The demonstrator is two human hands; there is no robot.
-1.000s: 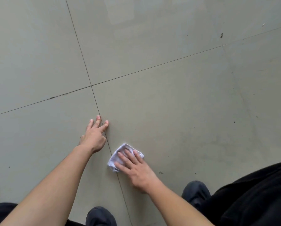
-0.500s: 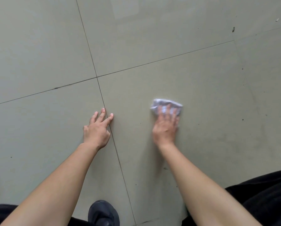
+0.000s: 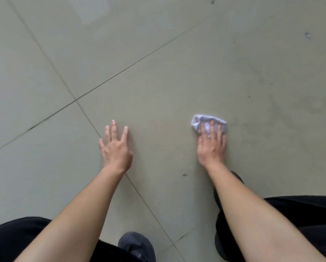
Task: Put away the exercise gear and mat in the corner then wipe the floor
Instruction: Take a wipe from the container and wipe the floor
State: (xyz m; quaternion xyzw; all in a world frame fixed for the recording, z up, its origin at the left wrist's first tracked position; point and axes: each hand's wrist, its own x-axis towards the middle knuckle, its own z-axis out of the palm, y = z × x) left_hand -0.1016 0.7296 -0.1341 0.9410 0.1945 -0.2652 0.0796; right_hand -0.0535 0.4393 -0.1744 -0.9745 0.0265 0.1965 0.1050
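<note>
1. Right hand [image 3: 212, 146] is flat on a crumpled white cloth [image 3: 207, 121], fingers spread over it, pressing it onto the grey tiled floor [image 3: 177, 72].
2. Left hand [image 3: 116, 148] is empty, palm down, fingers splayed, right by a grout line [image 3: 86, 114].
3. Dark shoe [image 3: 136, 245] near the bottom edge, black trousers [image 3: 300, 214] either side.
4. No containers in view.
</note>
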